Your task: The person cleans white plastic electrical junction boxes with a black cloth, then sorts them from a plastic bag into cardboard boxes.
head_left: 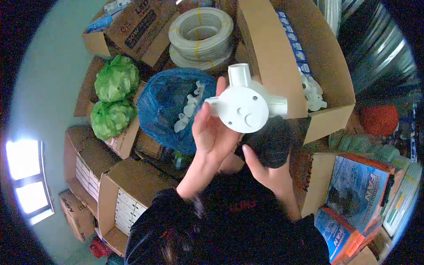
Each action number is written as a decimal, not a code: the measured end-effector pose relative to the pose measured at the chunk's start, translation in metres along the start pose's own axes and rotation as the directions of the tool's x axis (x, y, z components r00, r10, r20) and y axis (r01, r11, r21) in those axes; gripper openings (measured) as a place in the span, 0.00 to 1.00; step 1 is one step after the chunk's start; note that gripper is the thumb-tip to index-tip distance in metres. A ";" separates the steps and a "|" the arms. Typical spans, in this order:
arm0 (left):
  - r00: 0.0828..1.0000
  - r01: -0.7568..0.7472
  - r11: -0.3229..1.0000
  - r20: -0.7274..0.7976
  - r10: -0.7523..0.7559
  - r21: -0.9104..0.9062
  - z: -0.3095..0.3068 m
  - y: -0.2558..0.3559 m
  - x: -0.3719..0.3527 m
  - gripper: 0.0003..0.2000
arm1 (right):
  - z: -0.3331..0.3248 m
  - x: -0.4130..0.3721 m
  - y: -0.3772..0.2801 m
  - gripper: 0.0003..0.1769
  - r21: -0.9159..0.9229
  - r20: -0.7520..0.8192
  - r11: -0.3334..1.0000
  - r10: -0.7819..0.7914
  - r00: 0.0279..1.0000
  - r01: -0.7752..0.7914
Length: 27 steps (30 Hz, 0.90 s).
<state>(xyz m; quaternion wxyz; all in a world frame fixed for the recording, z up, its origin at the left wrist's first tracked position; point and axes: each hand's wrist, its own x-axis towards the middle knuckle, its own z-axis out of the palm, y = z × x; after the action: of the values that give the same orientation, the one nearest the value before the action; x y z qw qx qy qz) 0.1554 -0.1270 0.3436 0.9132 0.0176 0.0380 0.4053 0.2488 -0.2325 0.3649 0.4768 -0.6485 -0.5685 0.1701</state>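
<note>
Since the white pipe fitting [244, 107] looks like hollow moulded plastic, it should be light, stiff and a little slick, and best held by its round body or one stubby socket. It sits just above the middle of the frame, with the left grip [212, 132] closed round its back. Just below, the right grip [269, 174] clasps a black bundle [274, 139]. A blue bag [165, 106] lies to the left.

So the white junction box [244, 107] mid-frame is smooth matt plastic, the black bag [270, 142] under it is thin crinkly plastic, the blue bag [165, 106] to the left is glossy film, and the boxes [274, 53] are plain matt cardboard.
</note>
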 end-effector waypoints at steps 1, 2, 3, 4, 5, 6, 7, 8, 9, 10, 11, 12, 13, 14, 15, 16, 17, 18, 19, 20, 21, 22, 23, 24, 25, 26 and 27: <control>1.000 -0.004 0.999 -0.025 0.004 0.034 0.002 -0.002 -0.002 0.32 | 0.004 -0.002 0.002 0.17 0.016 -0.023 1.000 0.001 1.000 0.000; 0.999 -0.006 0.998 -0.049 0.010 0.070 0.003 -0.004 -0.003 0.32 | 0.008 -0.003 0.004 0.17 0.033 -0.047 0.999 0.001 0.999 0.001; 1.000 0.014 1.000 -0.015 -0.015 -0.016 0.003 -0.005 -0.003 0.31 | 0.012 -0.002 0.006 0.20 0.071 -0.082 0.997 -0.001 0.997 0.007; 1.000 0.016 1.000 -0.005 -0.017 -0.025 0.003 -0.005 -0.004 0.31 | 0.012 -0.001 0.005 0.20 0.078 -0.102 0.997 0.009 0.995 -0.001; 1.000 0.019 0.999 0.005 -0.018 -0.035 0.004 -0.006 -0.004 0.31 | 0.012 -0.001 0.005 0.21 0.084 -0.122 0.996 0.019 0.992 -0.009; 1.000 0.021 0.999 0.015 -0.021 -0.045 0.005 -0.006 -0.005 0.31 | 0.012 0.000 0.005 0.21 0.089 -0.141 0.996 0.029 0.990 -0.016; 1.000 0.000 1.000 -0.008 0.000 0.004 0.007 -0.007 -0.005 0.32 | 0.012 0.000 0.005 0.21 0.091 -0.145 0.996 0.033 0.989 -0.020; 1.000 -0.001 1.000 -0.028 0.001 0.019 0.009 -0.008 -0.006 0.32 | 0.013 -0.002 0.006 0.22 0.093 -0.147 0.995 0.038 0.988 -0.024; 0.999 -0.002 0.999 -0.048 0.003 0.033 0.011 -0.009 -0.007 0.32 | 0.015 -0.003 0.007 0.22 0.095 -0.149 0.995 0.043 0.988 -0.029; 0.998 -0.003 0.999 -0.069 0.007 0.048 0.012 -0.010 -0.008 0.32 | 0.016 -0.004 0.008 0.21 0.121 -0.144 0.992 0.061 0.988 -0.044; 0.998 -0.002 0.998 -0.057 0.005 0.064 0.013 -0.011 -0.009 0.33 | 0.016 -0.005 0.008 0.21 0.146 -0.139 0.988 0.078 0.987 -0.058; 0.999 0.000 0.997 -0.046 0.004 0.080 0.012 -0.011 -0.009 0.33 | 0.017 -0.007 0.009 0.20 0.172 -0.133 0.983 0.095 0.987 -0.071; 0.999 0.000 0.995 -0.034 0.003 0.096 0.012 -0.012 -0.010 0.34 | 0.017 -0.010 0.009 0.19 0.153 -0.087 0.983 0.114 0.990 -0.099; 1.000 0.005 0.995 -0.023 -0.003 0.098 0.010 -0.012 -0.010 0.34 | 0.017 -0.014 0.010 0.18 0.132 -0.041 0.983 0.133 0.990 -0.126; 1.000 0.011 0.995 -0.011 -0.010 0.100 0.006 -0.012 -0.009 0.35 | 0.016 -0.017 0.010 0.17 0.110 0.004 0.982 0.152 0.988 -0.151; 1.000 0.016 0.995 0.000 -0.016 0.102 0.005 -0.012 -0.008 0.35 | 0.016 -0.017 0.009 0.17 0.099 0.009 0.983 0.154 0.988 -0.154; 0.999 -0.004 0.989 -0.034 0.009 0.145 0.010 -0.014 -0.010 0.35 | 0.015 -0.018 0.008 0.16 0.089 0.014 0.984 0.157 0.988 -0.158; 1.000 0.010 0.987 -0.027 -0.005 0.161 0.012 -0.014 -0.011 0.34 | 0.014 -0.018 0.006 0.16 0.079 0.019 0.983 0.162 0.987 -0.163; 1.000 0.023 0.984 -0.019 -0.020 0.176 0.014 -0.014 -0.011 0.33 | 0.013 -0.015 0.004 0.16 0.084 0.033 0.986 0.142 0.989 -0.144; 0.999 0.038 0.981 -0.013 -0.036 0.190 0.015 -0.014 -0.012 0.32 | 0.011 -0.012 0.001 0.16 0.090 0.047 0.988 0.125 0.991 -0.129; 1.000 0.009 0.976 -0.024 -0.004 0.220 0.014 -0.014 -0.013 0.32 | 0.010 -0.010 -0.001 0.16 0.094 0.060 0.989 0.107 0.992 -0.112; 0.999 -0.019 0.968 -0.034 0.028 0.248 0.012 -0.015 -0.013 0.31 | 0.011 -0.010 -0.001 0.16 0.114 0.065 0.986 0.118 0.991 -0.125; 0.997 -0.047 0.959 -0.039 0.060 0.278 0.011 -0.015 -0.012 0.30 | 0.011 -0.010 -0.001 0.16 0.132 0.068 0.982 0.127 0.990 -0.135; 0.996 -0.046 0.960 -0.057 0.064 0.275 0.012 -0.015 -0.012 0.30 | 0.011 -0.011 -0.001 0.16 0.151 0.073 0.978 0.136 0.988 -0.145; 0.995 -0.045 0.961 -0.076 0.068 0.273 0.015 -0.015 -0.011 0.29 | 0.011 -0.013 0.002 0.16 0.118 0.049 0.986 0.114 0.992 -0.119; 0.993 -0.044 0.962 -0.097 0.072 0.270 0.016 -0.015 -0.012 0.29 | 0.012 -0.017 0.006 0.16 0.085 0.027 0.992 0.093 0.995 -0.095; 0.995 -0.062 0.947 -0.058 0.084 0.316 0.015 -0.015 -0.011 0.29 | 0.012 -0.020 0.009 0.16 0.053 0.006 0.996 0.073 0.997 -0.073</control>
<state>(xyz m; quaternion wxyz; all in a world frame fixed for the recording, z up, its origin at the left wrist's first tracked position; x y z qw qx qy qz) 0.1602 -0.1457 0.3583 0.8813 0.1496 0.1334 0.4279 0.2391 -0.2446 0.3460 0.4862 -0.6554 -0.5408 0.2039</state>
